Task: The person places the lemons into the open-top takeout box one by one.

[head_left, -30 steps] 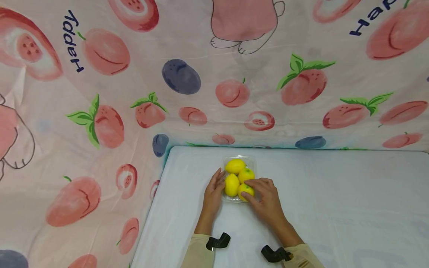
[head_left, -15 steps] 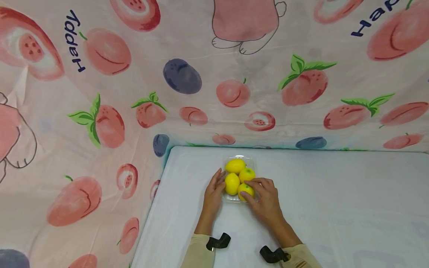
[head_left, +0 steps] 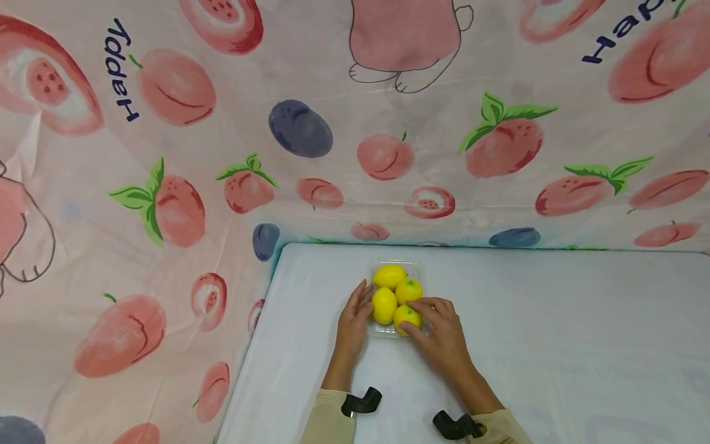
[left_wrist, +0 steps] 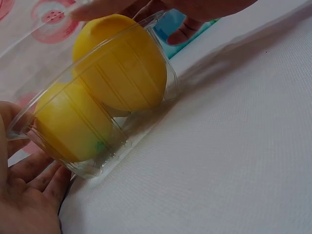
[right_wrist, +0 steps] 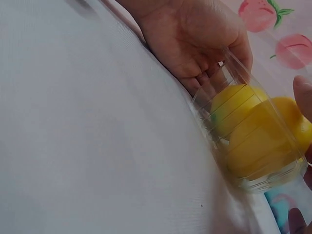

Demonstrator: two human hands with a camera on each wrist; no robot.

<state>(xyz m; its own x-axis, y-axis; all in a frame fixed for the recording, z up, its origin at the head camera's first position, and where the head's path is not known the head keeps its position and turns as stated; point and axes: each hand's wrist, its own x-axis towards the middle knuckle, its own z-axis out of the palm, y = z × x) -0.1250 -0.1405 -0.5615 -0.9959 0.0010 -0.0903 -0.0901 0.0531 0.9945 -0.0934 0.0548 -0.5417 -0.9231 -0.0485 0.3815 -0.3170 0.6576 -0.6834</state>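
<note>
Yellow lemons, several of them, sit in a clear plastic container (head_left: 383, 332) on the white table. In the head view my right hand (head_left: 444, 327) pinches the near right lemon (head_left: 407, 317) between thumb and fingers. My left hand (head_left: 353, 320) touches the container's left side, fingers fairly straight and thumb close to the rim. A lemon (left_wrist: 122, 68) shows through the ribbed wall in the left wrist view. From the right wrist, my left hand's palm (right_wrist: 195, 39) faces the container's end, while only fingertips of my right hand show at the right edge.
The white table (head_left: 554, 333) extends far to the right and in front. A fruit-printed cloth (head_left: 333, 123) hangs behind the table and along its left side. Black wrist-worn pieces sit on both forearms, over beige sleeves (head_left: 327, 416).
Both hands keep almost the same places at the container. The right fingers shift very slightly on the near right lemon. The head view tilts a little.
</note>
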